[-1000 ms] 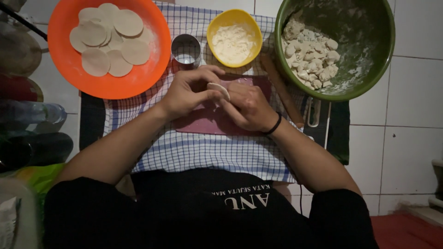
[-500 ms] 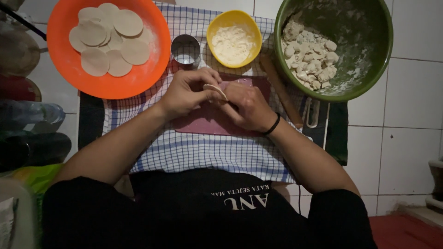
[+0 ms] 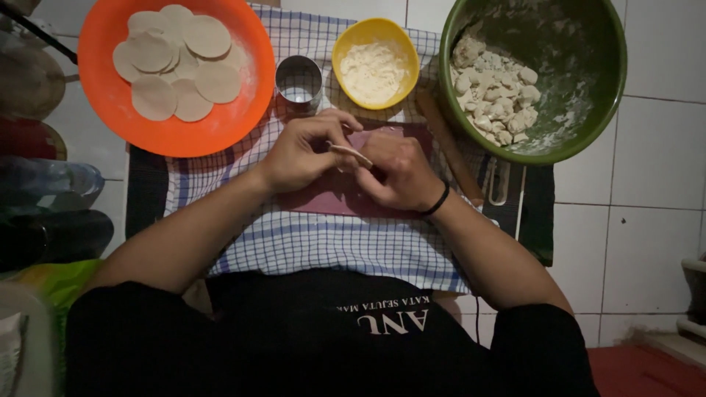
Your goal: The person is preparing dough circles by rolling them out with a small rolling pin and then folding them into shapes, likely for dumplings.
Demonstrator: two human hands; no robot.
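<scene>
Head view: both my hands meet over the maroon board (image 3: 323,198), left hand (image 3: 298,154) and right hand (image 3: 401,173) pinching one wrapper (image 3: 351,153) between fingertips, held level so it stays flat. Filling bowl (image 3: 375,70) and wrapper plate (image 3: 110,110) sit just ahead, within reach.

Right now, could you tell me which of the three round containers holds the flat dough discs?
The orange plate, far left: it holds flat discs, unlike the yellow bowl and green bowl.
</scene>
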